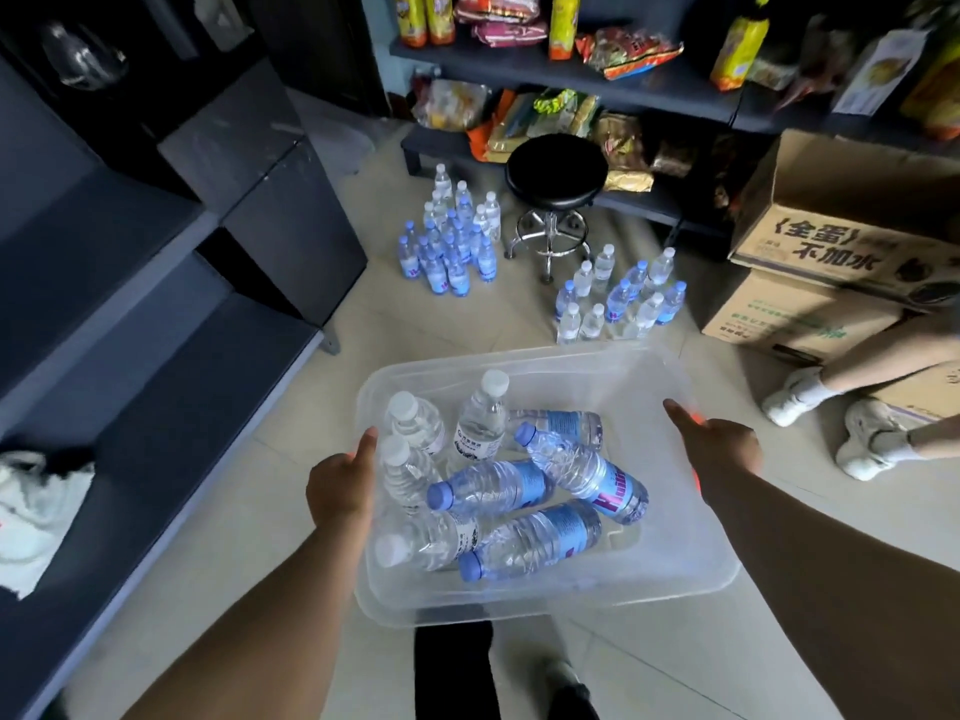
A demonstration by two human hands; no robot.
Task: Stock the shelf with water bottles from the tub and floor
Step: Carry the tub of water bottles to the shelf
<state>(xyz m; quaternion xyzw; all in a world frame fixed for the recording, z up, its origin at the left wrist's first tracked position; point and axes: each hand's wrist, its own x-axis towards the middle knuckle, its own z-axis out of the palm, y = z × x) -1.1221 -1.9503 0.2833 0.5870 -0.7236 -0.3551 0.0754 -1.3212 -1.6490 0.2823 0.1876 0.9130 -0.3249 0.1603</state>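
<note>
I hold a clear plastic tub (670, 563) above the floor in front of me. My left hand (340, 483) grips its left rim and my right hand (719, 452) grips its right rim, thumbs on top. Several water bottles (540, 485) lie and stand inside it, some with blue caps and some with white. Two groups of upright bottles stand on the tiled floor: one (452, 241) left of a stool, another (618, 298) to its right. Dark, bare shelves (156, 356) run along the left.
A black round stool (556, 171) stands between the floor bottles. Snack-filled shelves (597, 80) line the back wall. Cardboard boxes (831, 262) sit at the right, beside another person's legs and white shoes (862, 439). A white cloth (36, 517) lies on the left shelf.
</note>
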